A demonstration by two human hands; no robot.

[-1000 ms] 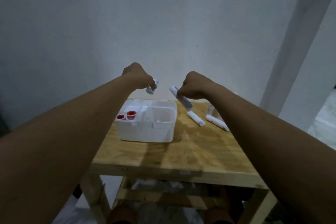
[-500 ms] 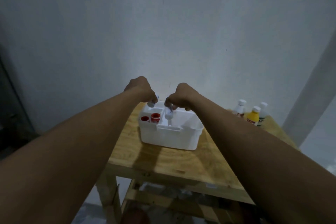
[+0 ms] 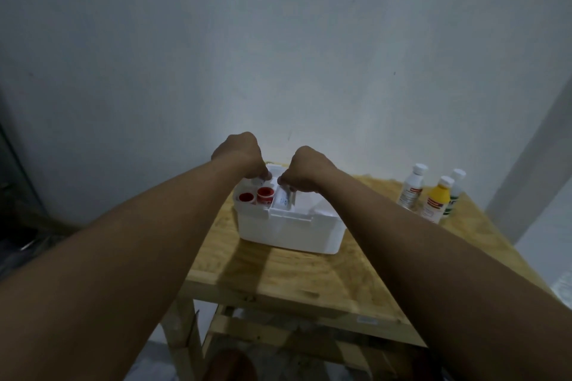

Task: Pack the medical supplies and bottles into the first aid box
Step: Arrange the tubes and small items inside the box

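Observation:
The white first aid box point(image 3: 291, 229) stands open on the wooden table point(image 3: 309, 275). Two red-capped containers point(image 3: 256, 194) sit in its left compartment. My left hand point(image 3: 240, 151) is over the box's back left corner, fingers pinched on a small white item point(image 3: 266, 176). My right hand point(image 3: 305, 168) is just right of it, holding a white tube point(image 3: 283, 198) upright, its lower end inside the box's middle compartment. Three bottles stand at the table's back right: a white one point(image 3: 411, 189), a yellow one point(image 3: 438, 199) and a green-labelled one point(image 3: 453, 192).
A pale wall rises right behind the table. A grey post point(image 3: 532, 170) stands to the right of the table. Wooden rails and a lower shelf point(image 3: 278, 328) show under the tabletop. Dark clutter lies on the floor at the left.
Both hands came down from above the table to the box. The tube in my right hand went from slanted in the air to upright inside the box. The view shifted left, bringing the bottles into sight.

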